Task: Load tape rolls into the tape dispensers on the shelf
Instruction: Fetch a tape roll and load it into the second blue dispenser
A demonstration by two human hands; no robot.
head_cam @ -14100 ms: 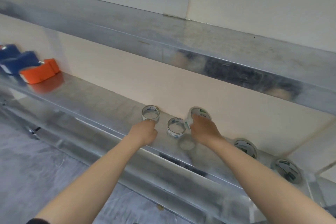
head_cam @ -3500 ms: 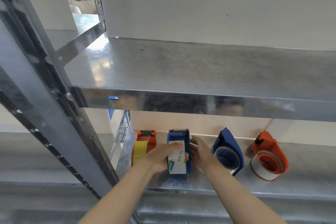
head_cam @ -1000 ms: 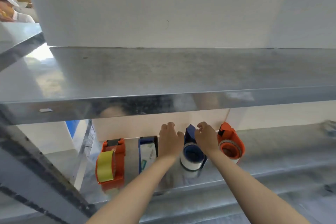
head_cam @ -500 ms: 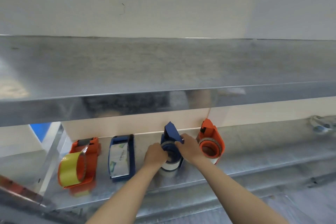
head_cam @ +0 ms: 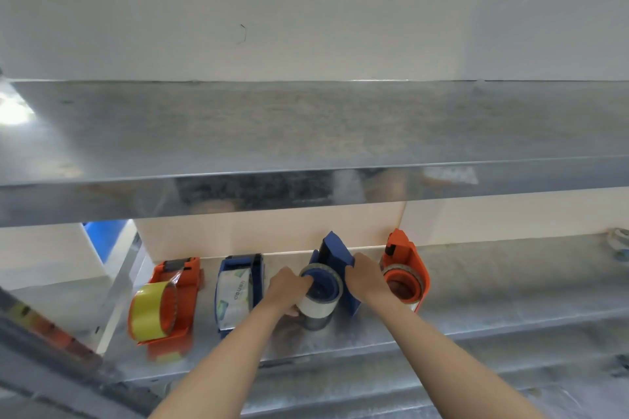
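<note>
Several tape dispensers stand in a row on the lower metal shelf (head_cam: 493, 286). A blue dispenser (head_cam: 335, 257) at the middle carries a clear tape roll (head_cam: 318, 304) on its blue hub. My left hand (head_cam: 287, 287) grips the roll's left side. My right hand (head_cam: 364, 277) holds the blue dispenser's right wall. To the left are a blue dispenser (head_cam: 240, 289) with a wrapped white roll and an orange dispenser (head_cam: 166, 303) with yellow tape. An orange dispenser (head_cam: 406, 270) with a clear roll stands to the right.
An upper metal shelf (head_cam: 306, 133) juts out above the dispensers and hides the back of the lower shelf. A shelf upright (head_cam: 44, 340) crosses the lower left. A loose tape roll (head_cam: 621, 243) lies at the far right edge.
My left hand has shifted onto the left side of the clear roll and my right hand has slid to the blue dispenser's right wall. The camera view has moved slightly right.
</note>
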